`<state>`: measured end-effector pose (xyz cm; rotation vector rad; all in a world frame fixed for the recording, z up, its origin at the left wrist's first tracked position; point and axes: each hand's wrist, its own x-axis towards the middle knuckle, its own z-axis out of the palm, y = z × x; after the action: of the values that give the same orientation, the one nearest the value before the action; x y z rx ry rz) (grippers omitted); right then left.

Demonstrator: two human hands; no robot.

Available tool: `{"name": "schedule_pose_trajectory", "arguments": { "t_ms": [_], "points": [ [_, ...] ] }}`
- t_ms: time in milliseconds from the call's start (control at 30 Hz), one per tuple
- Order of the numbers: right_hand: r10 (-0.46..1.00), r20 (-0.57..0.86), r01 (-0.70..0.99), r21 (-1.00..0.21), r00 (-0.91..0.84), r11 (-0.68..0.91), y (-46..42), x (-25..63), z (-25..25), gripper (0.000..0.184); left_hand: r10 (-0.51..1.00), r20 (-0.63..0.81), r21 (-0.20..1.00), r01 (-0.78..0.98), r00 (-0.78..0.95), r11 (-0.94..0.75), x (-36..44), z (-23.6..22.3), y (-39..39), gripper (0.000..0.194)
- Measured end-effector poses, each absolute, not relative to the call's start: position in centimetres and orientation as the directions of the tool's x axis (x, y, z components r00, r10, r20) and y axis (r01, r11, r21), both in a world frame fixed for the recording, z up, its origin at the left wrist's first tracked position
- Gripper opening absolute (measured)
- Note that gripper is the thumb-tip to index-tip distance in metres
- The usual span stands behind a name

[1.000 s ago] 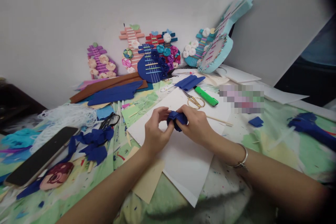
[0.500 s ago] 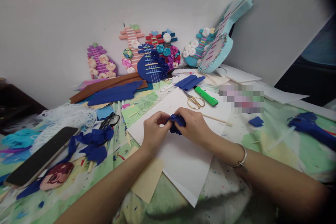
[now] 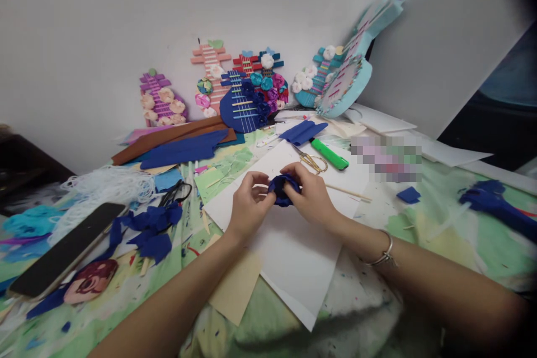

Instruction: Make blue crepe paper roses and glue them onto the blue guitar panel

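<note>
Between my two hands is a dark blue crepe paper flower, its hollow cup facing up, held over a white sheet of paper. My left hand has its thumb and fingers closed on the left side of the flower. On the other side my right hand grips it, with the thumb pressed into the cup. Just beyond my right hand lie gold-handled scissors, a green utility knife and a thin wooden stick.
Small decorated guitars lean on the wall, and a large light blue guitar stands right of them. A phone, white string and blue paper scraps crowd the left. Folded blue crepe paper lies at the back.
The blue flower has turned and opened out, so its round cup now faces me. My right thumb has gone into it, and the left fingers have spread slightly around the side.
</note>
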<state>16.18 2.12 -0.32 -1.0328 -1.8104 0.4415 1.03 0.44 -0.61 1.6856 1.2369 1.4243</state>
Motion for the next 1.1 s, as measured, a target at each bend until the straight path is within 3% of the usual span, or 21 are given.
{"name": "schedule_pose_trajectory", "arguments": {
  "t_ms": [133, 267, 667, 1100],
  "points": [
    [0.895, 0.425, 0.334, -0.831, -0.135, 0.445, 3.1, 16.4, -0.6, 0.020, 0.946, 0.325, 0.920, 0.227, 0.011, -0.318, 0.8, -1.0, 0.9, 0.017],
    [0.907, 0.353, 0.237, -0.884, -0.228, 0.403, 3.2, 16.2, -1.0, 0.022, 0.947, 0.321, 0.920, 0.247, -0.024, -0.306, 0.5, -0.9, 0.9, 0.010],
    [0.872, 0.428, 0.331, -0.809, -0.236, 0.487, 3.0, 16.2, -1.2, 0.024, 0.951, 0.300, 0.920, 0.288, -0.078, -0.267, 0.0, -0.8, 1.2, 0.022],
    [0.833, 0.511, 0.485, -0.686, -0.211, 0.543, 2.0, 15.5, -1.3, 0.023, 0.907, 0.407, 0.791, 0.539, -0.110, -0.290, 0.6, 0.0, 0.1, 0.021]
  ]
}}
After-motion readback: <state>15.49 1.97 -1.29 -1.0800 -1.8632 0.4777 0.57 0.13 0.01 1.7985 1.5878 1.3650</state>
